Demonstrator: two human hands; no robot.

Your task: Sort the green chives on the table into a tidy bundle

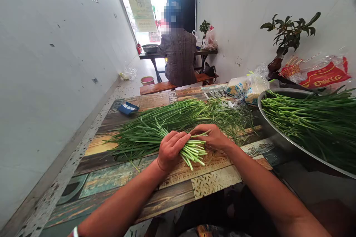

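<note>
My left hand [172, 150] is wrapped round a bundle of garlic chives [193, 152], whose pale cut stem ends point right and toward me. Long green leaves trail left from the fist over the tabletop. At the stem ends, my right hand [213, 136] is closed, its thumb and finger pinching one thin chive stalk that sticks out from the bunch. Just beyond both hands lies a larger heap of chives [178, 113]. Thin trimmings [230, 118] are scattered to its right.
A big metal basin [294, 144] full of chives stands at the right edge. Bagged packages [247, 87], a potted plant [280, 50] and a blue box [128, 108] sit on the wood-patterned table [111, 185]. Farther off, a person [179, 55] sits on a bench, facing away.
</note>
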